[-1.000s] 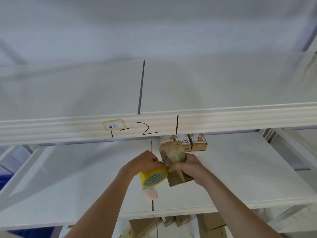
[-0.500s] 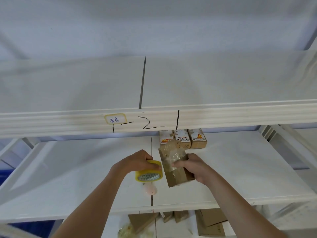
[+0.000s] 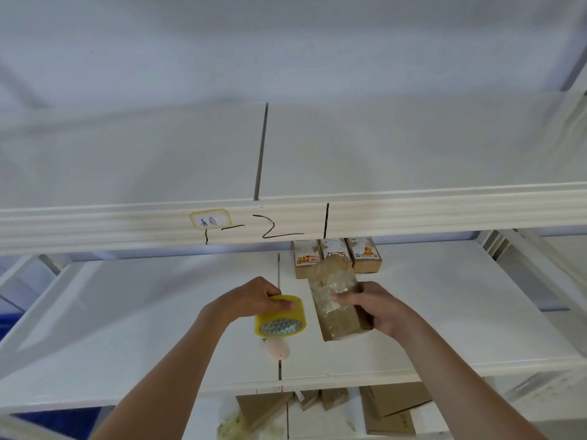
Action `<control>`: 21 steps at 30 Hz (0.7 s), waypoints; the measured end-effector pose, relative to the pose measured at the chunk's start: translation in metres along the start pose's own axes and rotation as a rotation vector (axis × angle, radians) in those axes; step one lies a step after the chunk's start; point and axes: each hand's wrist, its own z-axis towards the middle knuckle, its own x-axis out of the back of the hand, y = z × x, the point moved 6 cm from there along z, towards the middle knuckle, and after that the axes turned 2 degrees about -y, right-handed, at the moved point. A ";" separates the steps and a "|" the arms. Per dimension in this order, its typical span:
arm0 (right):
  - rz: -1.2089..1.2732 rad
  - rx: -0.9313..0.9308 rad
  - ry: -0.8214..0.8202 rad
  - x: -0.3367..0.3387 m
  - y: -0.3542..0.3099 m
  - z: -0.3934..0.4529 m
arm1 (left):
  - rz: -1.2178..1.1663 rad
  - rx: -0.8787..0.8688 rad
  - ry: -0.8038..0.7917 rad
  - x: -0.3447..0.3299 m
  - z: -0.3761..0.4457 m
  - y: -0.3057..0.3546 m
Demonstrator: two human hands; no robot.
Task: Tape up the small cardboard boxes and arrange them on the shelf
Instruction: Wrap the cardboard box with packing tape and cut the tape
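My right hand [image 3: 373, 304] grips a small brown cardboard box [image 3: 336, 300] over the middle shelf [image 3: 444, 312], thumb pressed on clear tape that runs across the box's top. My left hand [image 3: 251, 298] holds a yellow roll of tape [image 3: 281, 317] a short way left of the box. No strip of tape is visible between the roll and the box. Three small boxes [image 3: 336, 254] stand side by side at the back of the shelf, partly hidden by the beam above.
A small pink object [image 3: 277, 350] lies on the shelf under the roll. The upper shelf beam [image 3: 413, 217] carries a yellow label and marker lines. Flat cardboard and more boxes [image 3: 387, 411] sit on the lower shelf. White uprights stand at both sides.
My left hand has drawn the tape roll leftward, away from the box it was touching. The right hand stays on the box, which now lies flatter.
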 end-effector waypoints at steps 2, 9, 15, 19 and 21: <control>0.008 0.009 -0.011 0.001 -0.002 -0.001 | -0.004 0.006 -0.021 -0.002 0.003 -0.001; 0.093 0.030 -0.077 -0.003 -0.005 -0.005 | 0.063 0.047 -0.027 -0.002 0.014 -0.004; 0.144 0.030 -0.094 0.003 -0.005 -0.004 | 0.044 0.013 -0.011 -0.003 0.018 0.001; 0.161 0.023 -0.107 0.005 -0.005 -0.005 | -0.014 0.017 -0.043 -0.008 0.018 -0.002; 0.176 0.027 -0.122 0.004 -0.006 -0.005 | -0.038 0.017 -0.056 -0.008 0.019 -0.001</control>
